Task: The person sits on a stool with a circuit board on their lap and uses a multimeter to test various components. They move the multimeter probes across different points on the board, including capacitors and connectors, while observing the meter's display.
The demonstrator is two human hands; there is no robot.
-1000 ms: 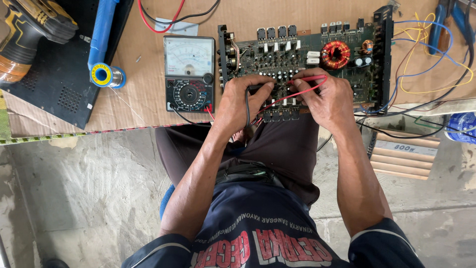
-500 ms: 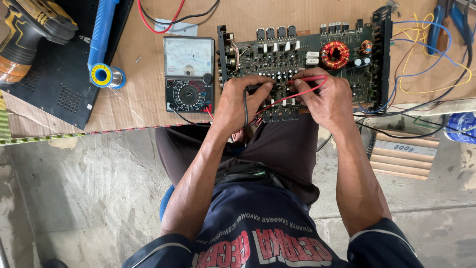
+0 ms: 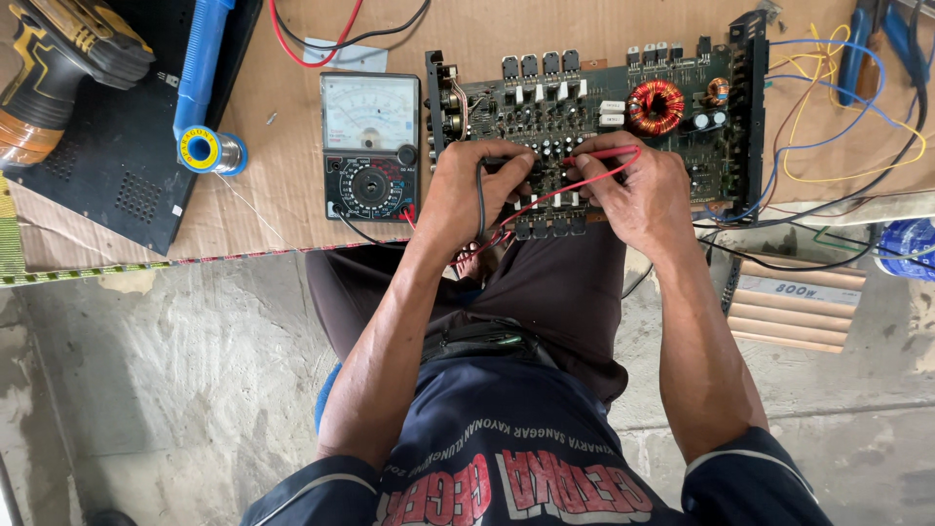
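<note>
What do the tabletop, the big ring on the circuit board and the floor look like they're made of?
Tabletop: looks like brown cardboard or fibreboard, matte, with a thin fraying front edge. Ring: seems to be copper wire wound round a core, shiny orange-red turns; the core is hidden. Floor: probably bare concrete, grey, rough and blotchy.

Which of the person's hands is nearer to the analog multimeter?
Left. The left hand is on the circuit board just beside the multimeter; the right hand sits farther along the board, beyond the left one.
</note>
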